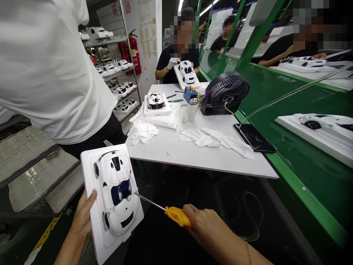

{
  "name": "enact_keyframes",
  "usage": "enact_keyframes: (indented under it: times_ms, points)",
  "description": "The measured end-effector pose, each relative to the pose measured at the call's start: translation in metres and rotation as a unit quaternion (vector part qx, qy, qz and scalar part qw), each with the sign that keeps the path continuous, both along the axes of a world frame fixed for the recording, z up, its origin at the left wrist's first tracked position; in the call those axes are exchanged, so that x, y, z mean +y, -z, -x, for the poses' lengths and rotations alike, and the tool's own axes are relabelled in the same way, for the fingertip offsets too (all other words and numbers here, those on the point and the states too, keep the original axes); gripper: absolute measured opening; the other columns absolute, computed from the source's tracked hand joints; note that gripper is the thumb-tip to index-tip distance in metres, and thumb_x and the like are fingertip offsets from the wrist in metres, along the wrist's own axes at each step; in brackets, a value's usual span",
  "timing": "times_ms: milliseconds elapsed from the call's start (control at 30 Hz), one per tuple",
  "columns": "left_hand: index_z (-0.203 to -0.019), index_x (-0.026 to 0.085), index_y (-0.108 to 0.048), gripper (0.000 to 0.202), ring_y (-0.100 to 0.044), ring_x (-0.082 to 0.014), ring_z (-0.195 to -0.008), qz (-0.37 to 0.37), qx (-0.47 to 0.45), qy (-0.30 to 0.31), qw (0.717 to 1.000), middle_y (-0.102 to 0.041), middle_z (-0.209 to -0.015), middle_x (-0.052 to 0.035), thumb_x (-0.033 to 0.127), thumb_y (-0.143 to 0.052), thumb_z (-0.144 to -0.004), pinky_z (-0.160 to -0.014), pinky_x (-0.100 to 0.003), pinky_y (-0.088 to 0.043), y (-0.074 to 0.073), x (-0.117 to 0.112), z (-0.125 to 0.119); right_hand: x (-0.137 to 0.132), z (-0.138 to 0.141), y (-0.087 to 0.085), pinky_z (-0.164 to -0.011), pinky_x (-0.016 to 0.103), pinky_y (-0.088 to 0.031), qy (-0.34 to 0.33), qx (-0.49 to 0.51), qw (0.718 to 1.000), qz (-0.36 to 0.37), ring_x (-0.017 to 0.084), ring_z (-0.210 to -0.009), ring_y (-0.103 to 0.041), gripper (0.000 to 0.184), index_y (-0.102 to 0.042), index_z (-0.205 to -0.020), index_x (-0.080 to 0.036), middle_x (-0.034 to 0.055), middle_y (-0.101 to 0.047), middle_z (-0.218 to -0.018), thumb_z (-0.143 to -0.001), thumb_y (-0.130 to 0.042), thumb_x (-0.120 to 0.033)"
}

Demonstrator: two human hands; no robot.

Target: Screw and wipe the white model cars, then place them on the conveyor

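Observation:
My left hand (84, 212) grips the left edge of a white foam tray (88, 173), thumb on the front face. Set in the tray is a white model car (117, 173) with dark blue seats, and the tray is tilted up toward me. My right hand (205, 222) is closed round the yellow handle of a screwdriver (178, 216). The metal shaft points left, and its tip is at the car's right side near the cockpit; whether it touches the car I cannot tell.
A white table (165, 151) ahead bears another model car (156, 100) on foam, cloths (212, 140), a glass jar (192, 109), a black fan (227, 92) and a tablet (253, 137). A person in white (55, 73) stands close left. A green conveyor (298, 147) runs along the right.

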State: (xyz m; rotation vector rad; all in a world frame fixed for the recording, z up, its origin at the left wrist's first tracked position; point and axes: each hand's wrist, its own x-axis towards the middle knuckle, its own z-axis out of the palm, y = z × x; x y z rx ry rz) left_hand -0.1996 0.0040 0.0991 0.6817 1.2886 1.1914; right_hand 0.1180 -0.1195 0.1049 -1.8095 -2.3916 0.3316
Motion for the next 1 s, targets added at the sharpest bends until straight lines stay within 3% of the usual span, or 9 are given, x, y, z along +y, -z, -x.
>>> enact_keyframes:
  times_ms: [133,300,467,1000]
  points:
    - [-0.123,0.029,-0.051,0.057,-0.066,-0.0219,-0.086,-0.013,0.013,-0.009,1.000,-0.073,-0.091,0.0015,0.030,-0.069,-0.068,-0.069,-0.024,-0.057,0.009,0.006,0.010,0.007,0.013,0.008,-0.042,0.028,-0.022,-0.007,-0.008,1.000,0.000,0.017,-0.048,-0.057,0.008,-0.048,-0.084,-0.018,0.0003,-0.062,-0.074,-0.082,-0.055,-0.015]
    - [-0.124,0.031,-0.050,0.057,-0.064,-0.0220,-0.094,-0.009,0.016,-0.011,1.000,-0.072,-0.097,0.0006,0.037,-0.067,-0.070,-0.078,-0.026,-0.055,0.019,0.007,0.015,0.011,0.020,0.010,-0.044,0.027,-0.026,0.005,0.002,1.000,0.020,0.016,-0.051,-0.057,0.005,-0.052,-0.087,-0.017,0.0013,-0.063,-0.077,-0.083,-0.056,-0.017]
    - [-0.123,0.031,-0.051,0.058,-0.059,-0.0250,-0.105,-0.009,0.013,-0.015,1.000,-0.072,-0.098,-0.0007,0.038,-0.069,-0.068,-0.087,-0.031,-0.051,0.020,0.005,0.014,0.013,0.014,0.010,-0.044,0.028,-0.027,0.018,-0.012,0.999,0.024,0.017,-0.053,-0.059,0.005,-0.054,-0.087,-0.016,0.0015,-0.063,-0.076,-0.084,-0.056,-0.020]
    - [-0.124,0.033,-0.049,0.056,-0.060,-0.0223,-0.102,-0.021,0.003,-0.002,1.000,-0.072,-0.098,0.0019,0.035,-0.067,-0.071,-0.079,-0.025,-0.055,0.026,0.004,0.010,0.016,0.036,-0.004,-0.042,0.031,-0.017,-0.028,-0.021,0.999,-0.024,0.018,-0.052,-0.058,0.007,-0.051,-0.083,-0.018,-0.0002,-0.062,-0.073,-0.080,-0.057,-0.015]
